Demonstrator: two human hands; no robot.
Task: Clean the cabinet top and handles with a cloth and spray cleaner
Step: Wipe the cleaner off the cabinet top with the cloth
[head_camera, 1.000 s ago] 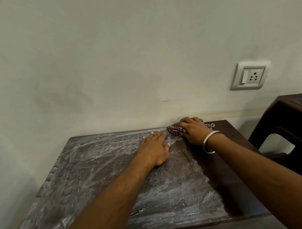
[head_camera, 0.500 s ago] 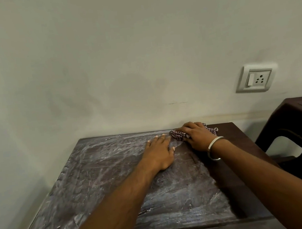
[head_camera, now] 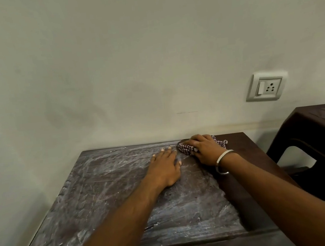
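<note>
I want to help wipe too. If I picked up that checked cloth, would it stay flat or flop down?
The red-and-white checked cloth would probably flop: it lies bunched under the right hand. It looks thin, so likely light. It probably slides easily on the dark wooden cabinet top.

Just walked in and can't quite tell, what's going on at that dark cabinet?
A person is wiping the dusty dark wooden cabinet top. The right hand presses a checked red-and-white cloth against the far edge by the wall; the left hand lies flat beside it. White smears cover most of the top; the right strip looks clean.
</note>
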